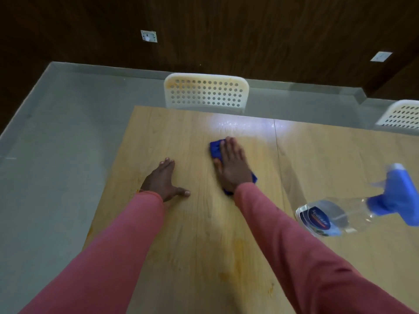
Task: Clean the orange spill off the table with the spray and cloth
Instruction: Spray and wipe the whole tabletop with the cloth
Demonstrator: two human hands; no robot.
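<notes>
Orange smears (238, 248) are lying nearest the person on the pale wooden table (340, 155), between the sleeves and well behind the right hand (233, 166), which is pressing flat on the folded blue cloth (216, 148). Left hand (163, 180) is resting open and empty; the clear spray bottle with blue trigger (353, 209) is lying sideways on the right.
</notes>
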